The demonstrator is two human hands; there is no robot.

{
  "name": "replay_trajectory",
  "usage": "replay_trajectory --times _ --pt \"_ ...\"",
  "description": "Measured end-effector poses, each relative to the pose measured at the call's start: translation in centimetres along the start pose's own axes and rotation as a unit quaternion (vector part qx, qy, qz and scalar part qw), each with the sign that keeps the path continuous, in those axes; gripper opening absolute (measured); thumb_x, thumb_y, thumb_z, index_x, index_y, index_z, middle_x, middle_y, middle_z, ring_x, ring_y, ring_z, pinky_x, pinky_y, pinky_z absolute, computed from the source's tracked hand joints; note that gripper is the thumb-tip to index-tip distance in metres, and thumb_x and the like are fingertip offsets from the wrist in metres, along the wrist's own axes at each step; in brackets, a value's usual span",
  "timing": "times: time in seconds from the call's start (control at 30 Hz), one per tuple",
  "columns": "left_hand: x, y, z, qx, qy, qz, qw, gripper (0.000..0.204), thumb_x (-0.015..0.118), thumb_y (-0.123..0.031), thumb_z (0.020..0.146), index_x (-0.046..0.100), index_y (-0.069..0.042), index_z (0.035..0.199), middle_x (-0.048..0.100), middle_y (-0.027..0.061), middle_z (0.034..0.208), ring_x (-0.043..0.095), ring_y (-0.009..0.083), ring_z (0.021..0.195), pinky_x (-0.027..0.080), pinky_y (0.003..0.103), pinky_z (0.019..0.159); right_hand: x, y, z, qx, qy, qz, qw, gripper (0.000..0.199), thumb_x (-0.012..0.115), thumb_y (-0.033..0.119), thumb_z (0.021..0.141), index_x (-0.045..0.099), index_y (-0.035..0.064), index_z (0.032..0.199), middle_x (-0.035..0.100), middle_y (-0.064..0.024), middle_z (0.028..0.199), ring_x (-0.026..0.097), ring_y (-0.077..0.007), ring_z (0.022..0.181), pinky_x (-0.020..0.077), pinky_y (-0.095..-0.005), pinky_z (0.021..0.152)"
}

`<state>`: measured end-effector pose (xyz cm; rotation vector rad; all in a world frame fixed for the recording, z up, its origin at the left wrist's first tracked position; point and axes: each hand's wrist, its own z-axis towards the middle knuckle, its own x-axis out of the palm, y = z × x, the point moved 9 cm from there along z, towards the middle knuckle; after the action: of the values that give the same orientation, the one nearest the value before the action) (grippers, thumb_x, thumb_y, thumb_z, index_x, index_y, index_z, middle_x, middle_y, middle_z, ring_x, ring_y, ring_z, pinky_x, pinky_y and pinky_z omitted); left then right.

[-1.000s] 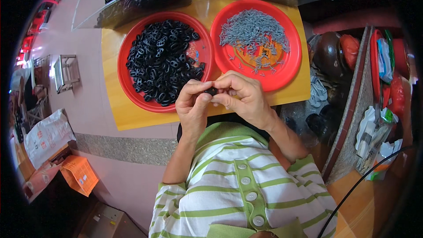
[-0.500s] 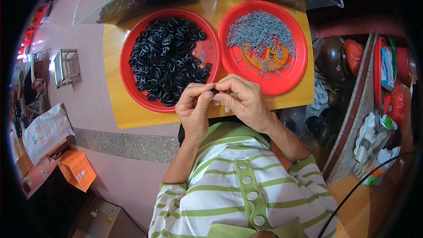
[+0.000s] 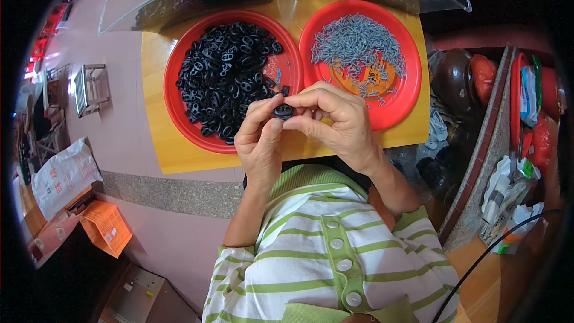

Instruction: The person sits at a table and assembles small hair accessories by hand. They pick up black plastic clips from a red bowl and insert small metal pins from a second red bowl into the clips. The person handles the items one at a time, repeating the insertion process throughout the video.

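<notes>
A yellow wood-toned desk [image 3: 173, 160] in a pink-floored room, its right side dim and crowded.
Pale pink floor [image 3: 128, 107] spreads beyond the desk's left edge, glossy with glare toward the far left, and a speckled grey strip [image 3: 173, 197] crosses it just past the near left corner. A metal-framed stool [image 3: 89, 91] stands apart from the left edge; farther out from the near left corner are a white printed bag [image 3: 64, 170], an orange crate [image 3: 107, 227] and a grey box [image 3: 137, 296]. Off the right edge, a rounded brown jar [image 3: 452, 78] sits in shadow before a slanting speckled ledge [image 3: 472, 179] with a reddish-brown border.
</notes>
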<state>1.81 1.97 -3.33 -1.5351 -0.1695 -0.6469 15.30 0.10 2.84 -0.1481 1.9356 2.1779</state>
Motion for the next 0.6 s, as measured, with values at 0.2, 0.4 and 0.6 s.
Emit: replay_trajectory --times 0.2,0.4,0.6 --pt "-0.2 0.1 -0.2 -0.023 -0.026 0.021 0.999 0.03 0.058 -0.001 0.088 0.058 0.003 0.117 0.05 0.0017 0.105 0.051 0.0104 0.098 0.046 0.022 0.085 0.3 -1.3 -0.2 0.052 0.017 0.079 0.995 0.021 0.071 0.003 0.078 0.064 -0.0009 0.097 0.059 -0.0032 0.085 0.054 -0.0063 0.072 0.0439 -0.0198 0.061" --pt "-0.2 0.1 -0.4 -0.014 -0.01 0.055 0.998 0.029 0.057 0.001 0.087 0.059 0.003 0.115 0.051 0.003 0.106 0.052 0.0102 0.096 0.046 0.022 0.082 0.1 -0.4 -0.1 0.026 0.03 0.052 0.998 0.017 0.07 0.001 0.079 0.062 -0.0024 0.094 0.059 -0.0038 0.084 0.056 -0.0065 0.072 0.0458 -0.0205 0.06" --pt "0.6 -0.7 -0.6 0.028 0.007 0.057 0.998 0.025 0.056 0.001 0.088 0.06 0.002 0.113 0.052 0.0056 0.108 0.052 0.011 0.096 0.046 0.023 0.082 -0.1 0.4 -0.4 0.0 0.033 0.017 0.999 0.016 0.07 0.0 0.078 0.061 -0.0031 0.091 0.06 -0.0052 0.084 0.059 -0.007 0.066 0.0474 -0.0217 0.055"
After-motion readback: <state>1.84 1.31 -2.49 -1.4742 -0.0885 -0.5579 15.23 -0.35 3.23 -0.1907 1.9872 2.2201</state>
